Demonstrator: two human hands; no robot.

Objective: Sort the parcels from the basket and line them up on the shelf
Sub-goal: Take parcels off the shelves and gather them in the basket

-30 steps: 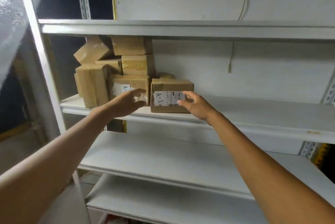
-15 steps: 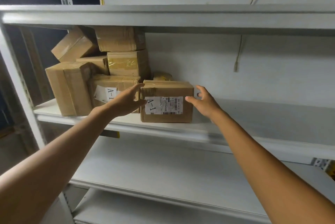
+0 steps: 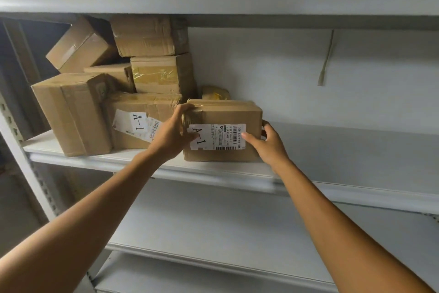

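Two hands: left hand [image 3: 173, 134] clasps the box [image 3: 223, 131] at its 9 o'clock edge; right hand [image 3: 268, 143] grips its 3 o'clock edge, thumb on the label [image 3: 217, 137].
Box: on the shelf [image 3: 356, 147], label "A-1" facing out, touching the labelled parcel [image 3: 140, 121] at 9 o'clock.
Stack [image 3: 152, 55]: piled loosely at 11 o'clock, one parcel tilted.
Risk: pushing leftward could jolt the stack and topple parcels.
Risk: the box sits near the shelf front; pulling could tip it off.
Basket: not seen.
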